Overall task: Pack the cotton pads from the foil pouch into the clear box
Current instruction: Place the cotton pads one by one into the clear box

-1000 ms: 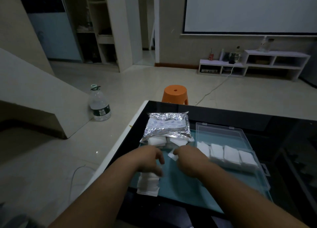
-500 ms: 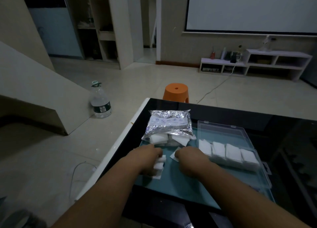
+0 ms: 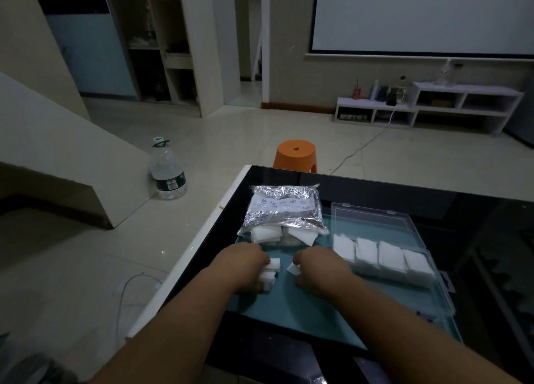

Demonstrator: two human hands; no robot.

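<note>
Since a second ago your left hand (image 3: pixel 245 263) has drawn in its load. The long white stack that trailed from under it toward you is now a small clump of white square cotton pads (image 3: pixel 270 271), bunched at its fingertips. Its fingers are curled down over that clump, gripping it against the teal rubber mat (image 3: pixel 289 311). Your right hand (image 3: pixel 318 268) sits just beside it as before, fingers curled, pinching a single white pad (image 3: pixel 293 269) whose corner pokes out toward the left hand. The two hands are close together but not touching.

The crinkled silver foil pouch (image 3: pixel 284 210) has not shifted. It lies flat on the black glass desk (image 3: pixel 375 187), just beyond your hands, with its open mouth facing you. More white pads (image 3: pixel 265 233) spill out of that mouth, some lying askew.

The clear plastic box (image 3: pixel 439 288) stands to the right of the pouch with its lid (image 3: pixel 375 219) open and laid back. Four neat stacks of pads (image 3: pixel 390 256) sit side by side in a row inside it.
</note>
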